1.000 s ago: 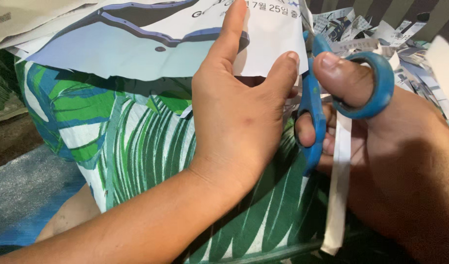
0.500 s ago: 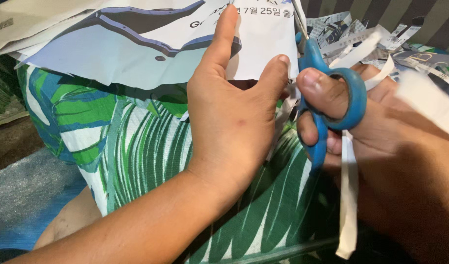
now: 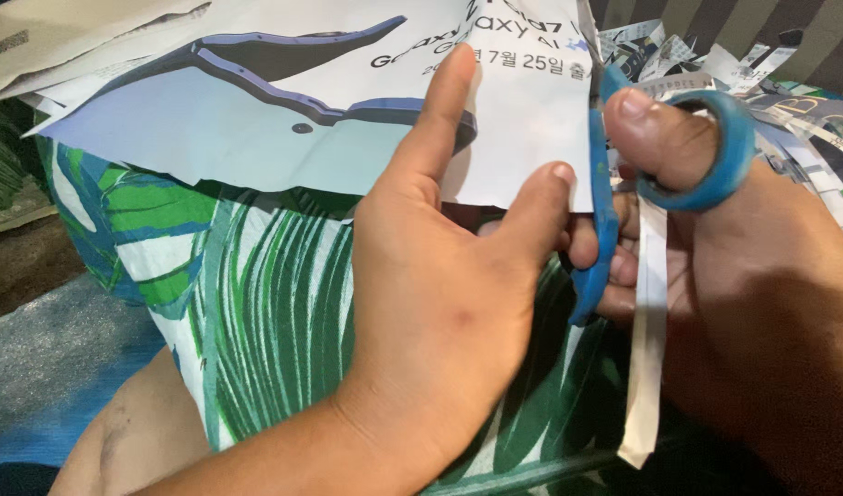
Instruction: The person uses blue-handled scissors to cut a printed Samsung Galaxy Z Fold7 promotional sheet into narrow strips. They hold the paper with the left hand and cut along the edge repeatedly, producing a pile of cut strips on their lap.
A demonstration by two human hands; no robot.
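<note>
Two hands on one job | printed sheet (image 3: 348, 101) is pinned at its near edge by left hand (image 3: 449, 294), lying up and away over the lap | blue scissors (image 3: 605, 211) gripped in right hand (image 3: 752, 276), blades along sheet's right edge | cut strip (image 3: 646, 340) dangles down

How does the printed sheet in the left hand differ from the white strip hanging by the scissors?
The printed sheet is wide and carries a blue-grey picture; the white strip is narrow and plain. The sheet lies spread across the lap, held under the left hand; the strip hangs straight down below the right hand, which holds the blue scissors. The sheet's lower edge is ragged; the strip's edges run straight. Both look like paper.
</note>
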